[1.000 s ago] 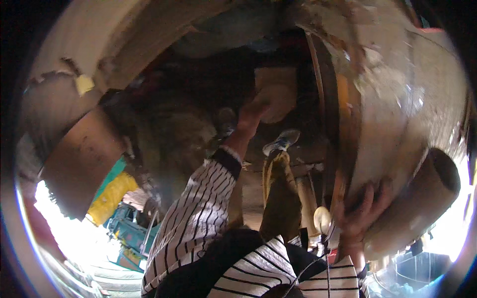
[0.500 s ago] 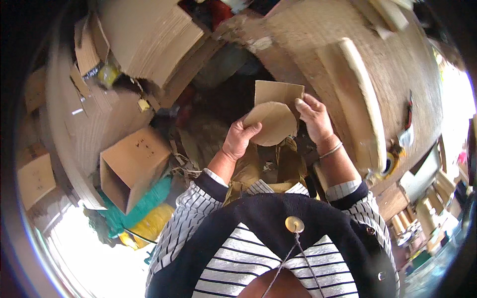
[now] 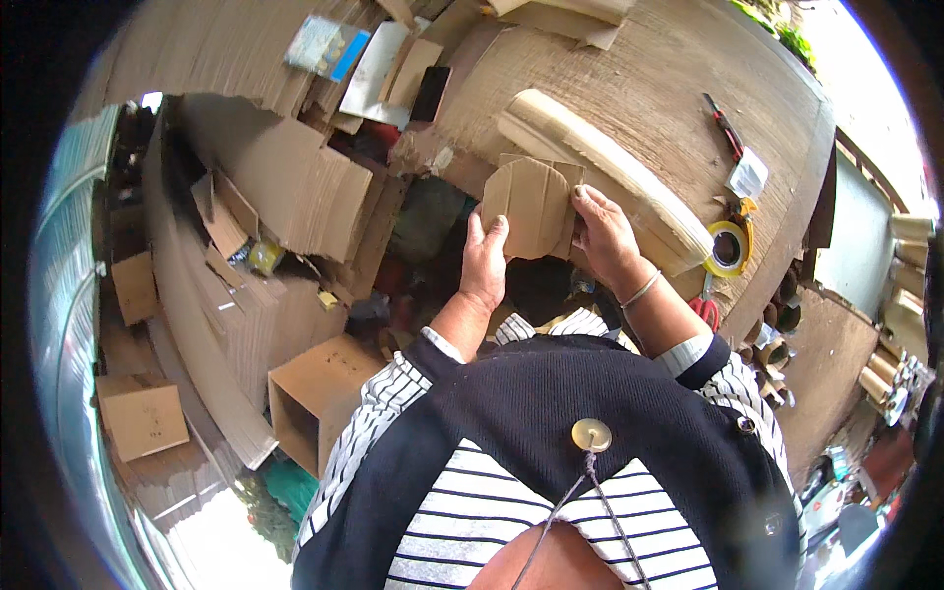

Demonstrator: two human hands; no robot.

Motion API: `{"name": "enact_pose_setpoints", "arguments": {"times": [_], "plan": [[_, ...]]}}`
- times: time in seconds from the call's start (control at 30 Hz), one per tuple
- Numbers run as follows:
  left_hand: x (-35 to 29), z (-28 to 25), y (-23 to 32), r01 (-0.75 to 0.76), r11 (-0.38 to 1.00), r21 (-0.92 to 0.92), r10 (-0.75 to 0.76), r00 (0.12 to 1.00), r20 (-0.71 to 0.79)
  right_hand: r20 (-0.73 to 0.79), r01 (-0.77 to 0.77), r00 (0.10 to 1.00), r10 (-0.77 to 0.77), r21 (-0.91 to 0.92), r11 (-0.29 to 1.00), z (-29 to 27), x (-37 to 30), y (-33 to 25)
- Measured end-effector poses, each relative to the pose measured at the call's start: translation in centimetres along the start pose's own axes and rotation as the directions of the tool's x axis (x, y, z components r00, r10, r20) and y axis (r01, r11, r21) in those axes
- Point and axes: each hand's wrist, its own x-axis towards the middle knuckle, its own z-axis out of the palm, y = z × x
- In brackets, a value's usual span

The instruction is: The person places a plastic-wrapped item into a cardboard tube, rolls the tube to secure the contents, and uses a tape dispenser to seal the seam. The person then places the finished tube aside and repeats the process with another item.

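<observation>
Both of my hands hold flat brown cardboard in front of my body. My left hand [image 3: 483, 261] grips the lower left edge of a rounded cardboard piece [image 3: 529, 208], its thumb lying on the face. Behind that piece, and mostly covered by it, is a square-cornered cardboard piece [image 3: 574, 174]. My right hand [image 3: 607, 239] pinches the right edge of the square piece, with the thumb at the top. The fingers behind the cardboard are hidden.
A long cardboard roll [image 3: 610, 177] lies on the wooden table [image 3: 629, 69] beside my right hand. Further right are a utility knife [image 3: 725, 128], yellow tape [image 3: 727, 248] and red-handled scissors [image 3: 704, 310]. Stacked cardboard [image 3: 285, 177] and an open box [image 3: 324, 383] stand left.
The view has swung, bringing more of the table and the scissors in. The rounded piece has turned more upright and now overlaps most of the square piece. Both hands keep their hold.
</observation>
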Motion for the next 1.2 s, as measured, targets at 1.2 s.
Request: {"name": "enact_pose_setpoints", "arguments": {"times": [1.2], "plan": [[3.2, 3.7, 10.2, -0.172, 0.958, 0.229, 0.014, 0.828, 0.561, 0.023, 0.488, 0.873, -0.488, -0.081, 0.869, 2.2, -2.3, -5.2]]}}
